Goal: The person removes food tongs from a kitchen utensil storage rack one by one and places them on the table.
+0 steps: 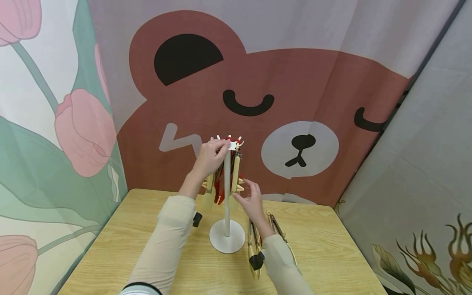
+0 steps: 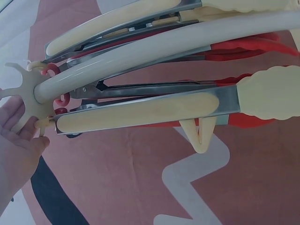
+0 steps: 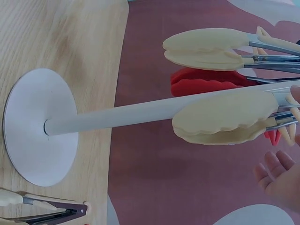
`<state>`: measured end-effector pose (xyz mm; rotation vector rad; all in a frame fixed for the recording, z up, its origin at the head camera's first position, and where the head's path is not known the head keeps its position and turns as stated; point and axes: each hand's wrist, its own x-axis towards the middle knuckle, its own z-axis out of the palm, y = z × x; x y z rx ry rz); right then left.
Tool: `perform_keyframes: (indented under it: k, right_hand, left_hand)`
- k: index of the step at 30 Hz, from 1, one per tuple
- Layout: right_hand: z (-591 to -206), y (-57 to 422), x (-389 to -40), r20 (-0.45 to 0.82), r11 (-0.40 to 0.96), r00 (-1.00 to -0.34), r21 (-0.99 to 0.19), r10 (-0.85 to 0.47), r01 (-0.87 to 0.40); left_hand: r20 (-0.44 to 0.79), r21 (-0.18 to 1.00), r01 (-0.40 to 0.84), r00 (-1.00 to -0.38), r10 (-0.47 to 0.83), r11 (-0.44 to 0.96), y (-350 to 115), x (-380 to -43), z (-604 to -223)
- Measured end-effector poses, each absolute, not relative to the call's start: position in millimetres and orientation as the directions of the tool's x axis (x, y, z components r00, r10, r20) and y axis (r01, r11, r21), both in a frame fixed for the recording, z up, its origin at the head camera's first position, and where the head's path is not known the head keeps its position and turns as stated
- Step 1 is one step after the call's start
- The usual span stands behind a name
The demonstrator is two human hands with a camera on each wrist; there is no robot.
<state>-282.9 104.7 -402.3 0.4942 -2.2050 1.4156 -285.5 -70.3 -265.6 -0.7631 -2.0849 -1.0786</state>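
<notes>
A white stand (image 1: 227, 205) with a hooked top carries several hanging tongs. My left hand (image 1: 212, 155) grips the stand's top plate; in the left wrist view its fingers (image 2: 11, 112) lie against the plate, beside the ring of one pair of cream tongs (image 2: 140, 114). Lower down, my right hand (image 1: 252, 200) is beside the hanging cream tongs (image 1: 236, 174), thumb and forefinger apart on either side of their lower part. Its other fingers (image 3: 274, 164) are relaxed. Red tongs (image 3: 201, 83) and another cream pair (image 3: 206, 49) hang round the pole.
The stand's round base (image 1: 226, 241) rests on a wooden table (image 1: 177, 254). Two more tongs lie to its right: one pair (image 1: 252, 237) under my right wrist, the other (image 1: 278, 227) farther right. A bear-print curtain (image 1: 302, 82) hangs behind the table.
</notes>
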Motion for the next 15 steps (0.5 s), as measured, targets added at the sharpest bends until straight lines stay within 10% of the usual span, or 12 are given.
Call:
perform_keyframes:
  k: [15]
  right_hand:
    - [-399.6, 93.0, -286.8, 0.531, 0.353, -0.844, -0.778, -0.074, -0.52]
  left_hand:
    - [0.771, 0.452, 0.74, -0.605, 0.199, 0.497, -70.9, -287.9, -266.0]
